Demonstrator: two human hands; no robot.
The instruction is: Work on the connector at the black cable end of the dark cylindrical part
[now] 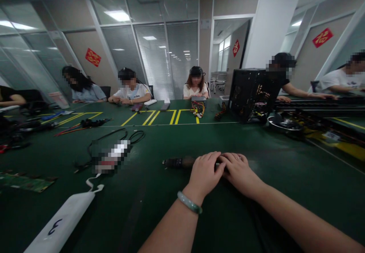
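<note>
A dark, rod-shaped tool that looks like an electric screwdriver [178, 163] lies sideways on the green table in front of me, its narrow tip pointing left. My left hand [205, 167], with a bangle [189, 202] at the wrist, curls over its middle. Right beside it, touching, my right hand [238, 171] wraps over the tool's right part, and a ring shows on one finger. The hands cover most of the tool's body. A dark cable seems to run toward me below my right forearm, though it is hard to make out.
On the left lie a white power strip [64, 220], a blurred-out device [112, 158] with a black cord, and a green circuit board [27, 181]. Loose cables [92, 123] are behind. Across the table several people sit; a black computer case [246, 95] stands at the right.
</note>
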